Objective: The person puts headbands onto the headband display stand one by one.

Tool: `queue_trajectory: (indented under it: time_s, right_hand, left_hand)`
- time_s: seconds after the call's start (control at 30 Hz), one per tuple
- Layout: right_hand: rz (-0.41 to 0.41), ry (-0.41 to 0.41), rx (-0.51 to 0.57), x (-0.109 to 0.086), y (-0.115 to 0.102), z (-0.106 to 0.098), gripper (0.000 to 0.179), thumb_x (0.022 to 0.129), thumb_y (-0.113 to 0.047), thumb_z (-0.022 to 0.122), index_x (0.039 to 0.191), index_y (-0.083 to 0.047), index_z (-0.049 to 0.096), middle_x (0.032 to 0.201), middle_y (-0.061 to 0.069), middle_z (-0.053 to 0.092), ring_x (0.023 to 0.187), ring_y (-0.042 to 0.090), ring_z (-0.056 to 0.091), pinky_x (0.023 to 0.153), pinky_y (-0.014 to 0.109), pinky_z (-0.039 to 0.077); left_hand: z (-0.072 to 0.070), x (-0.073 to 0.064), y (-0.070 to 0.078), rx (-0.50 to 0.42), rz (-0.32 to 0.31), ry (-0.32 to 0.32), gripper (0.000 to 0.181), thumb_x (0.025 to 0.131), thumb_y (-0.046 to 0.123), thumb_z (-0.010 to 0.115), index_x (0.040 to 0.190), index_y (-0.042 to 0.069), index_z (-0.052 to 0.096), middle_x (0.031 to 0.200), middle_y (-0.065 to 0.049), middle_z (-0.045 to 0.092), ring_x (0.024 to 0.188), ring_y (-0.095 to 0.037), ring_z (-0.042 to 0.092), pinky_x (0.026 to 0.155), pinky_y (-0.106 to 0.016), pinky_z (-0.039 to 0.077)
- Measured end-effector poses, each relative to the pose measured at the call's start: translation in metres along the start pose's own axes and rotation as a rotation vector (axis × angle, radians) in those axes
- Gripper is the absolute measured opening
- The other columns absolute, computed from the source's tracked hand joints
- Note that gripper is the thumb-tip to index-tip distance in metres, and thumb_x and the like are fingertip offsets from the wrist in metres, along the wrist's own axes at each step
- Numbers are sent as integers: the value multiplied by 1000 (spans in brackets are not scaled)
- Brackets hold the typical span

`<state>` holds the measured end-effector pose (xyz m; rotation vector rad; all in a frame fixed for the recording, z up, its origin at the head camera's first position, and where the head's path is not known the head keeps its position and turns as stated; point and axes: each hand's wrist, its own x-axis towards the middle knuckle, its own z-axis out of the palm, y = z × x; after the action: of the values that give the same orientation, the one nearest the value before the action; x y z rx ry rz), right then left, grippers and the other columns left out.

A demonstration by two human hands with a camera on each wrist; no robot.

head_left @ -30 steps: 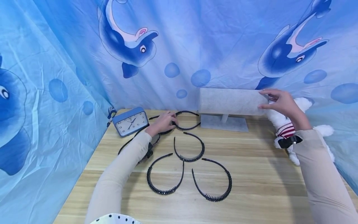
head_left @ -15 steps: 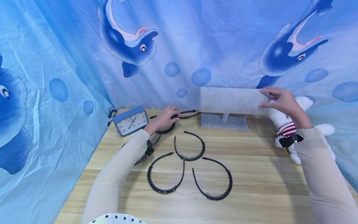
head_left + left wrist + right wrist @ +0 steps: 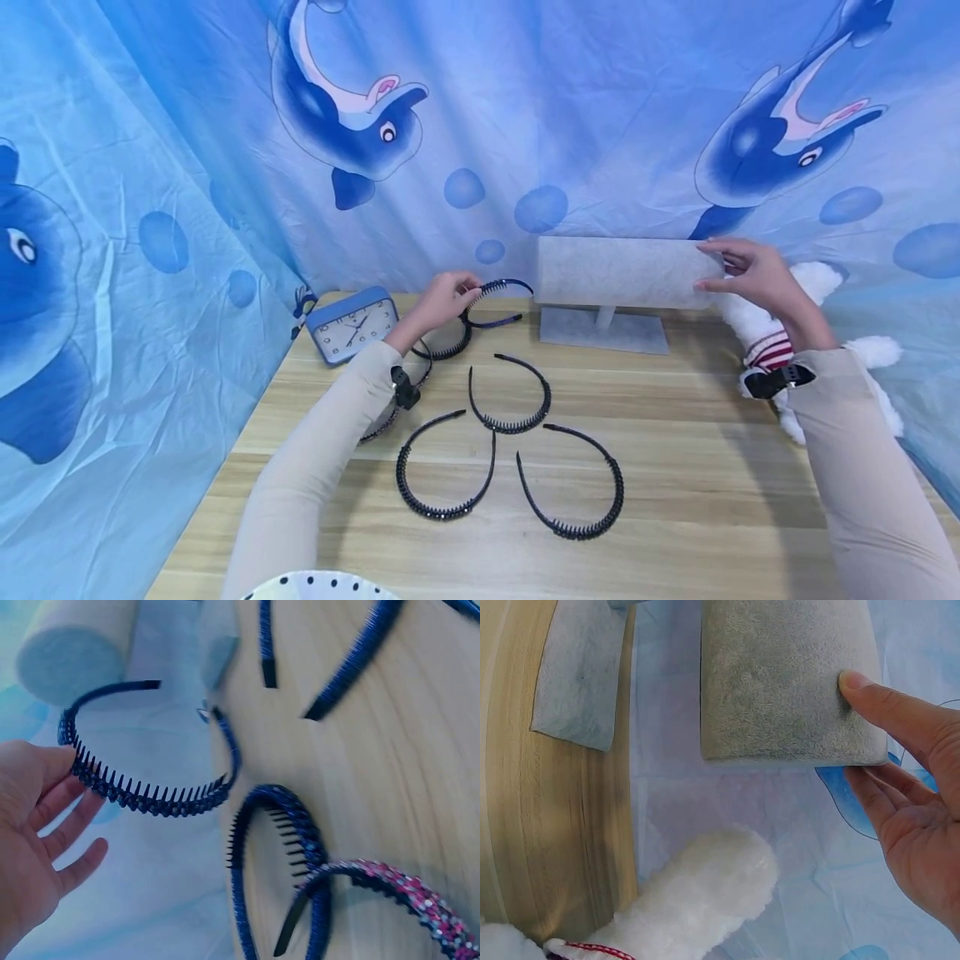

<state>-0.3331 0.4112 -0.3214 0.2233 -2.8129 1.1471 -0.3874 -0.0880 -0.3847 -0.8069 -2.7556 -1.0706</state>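
Between thumb and fingers, my left hand (image 3: 450, 298) pinches a dark toothed headband (image 3: 150, 806). It is tilted up, its ends pointing toward the left end of a grey padded display stand (image 3: 622, 271). My right hand (image 3: 761, 279) grips the stand's right end, thumb in front and fingers round the end face (image 3: 780, 761). Under and beside my left arm lie another dark toothed headband (image 3: 307, 832) and a pink glittery headband (image 3: 420, 896), overlapping and partly hidden in the head view.
Three dark headbands lie mid-table: one farther back (image 3: 510, 429), one front left (image 3: 442, 514), one front right (image 3: 577, 532). A blue clock (image 3: 356, 329) stands at back left. Behind my right wrist sits a white plush toy (image 3: 765, 333). A blue dolphin-print curtain (image 3: 480, 125) closes off the back.
My left hand has lifted the headband from lying flat at the back of the table and tilted it up beside the stand. The right hand stays on the stand's end.
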Motion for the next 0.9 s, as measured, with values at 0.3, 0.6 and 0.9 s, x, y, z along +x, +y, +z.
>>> queue_trajectory:
  time_s: [0.3,0.6,0.9]
  right_hand:
    - [-64,28,46,8,3,6,67,87,-12,82,147,-6,54,155,17,44,144,41,42,104,2,40]
    - [-83,24,56,10,1,9,66,87,-9,82,146,-4,54,155,21,44,144,42,42,103,1,40]
    - [-85,10,62,7,-1,9,67,88,-17,82,147,-7,54,158,20,42,145,43,40,104,1,39]
  left_hand:
    - [-20,-1,10,-264,-150,116,26,101,14,63,121,-2,68,114,-21,70,98,-27,66,82,-41,64]
    - [-37,-8,30,-547,-263,108,33,99,17,68,131,7,67,117,-13,67,110,-26,65,80,-39,65]
    - [-38,-6,42,-698,-265,43,36,98,13,69,133,9,66,131,-14,64,118,-28,64,83,-40,65]
